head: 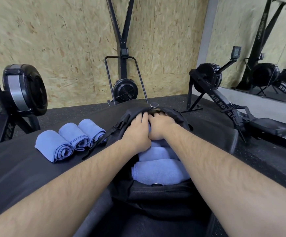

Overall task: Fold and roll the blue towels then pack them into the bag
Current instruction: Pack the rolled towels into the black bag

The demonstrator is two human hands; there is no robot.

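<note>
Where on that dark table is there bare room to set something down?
Bare table stretches left and in front of the three rolled towels; another bare strip lies right of the bag, toward the table's edge. It is crowded in the middle, where the left hand and right hand press towels into the bag.

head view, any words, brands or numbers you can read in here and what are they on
"AIR ROWER" on the rail of the rowing machine at right.
"ER", end of a cut-off word, on the frame of the left machine.
Mirrored lettering on the upright in the mirror: too blurred to read.
Lettering on the ski machine's post and its monitor: unreadable.
No text shows on the bag or the rolled blue towels.
</note>
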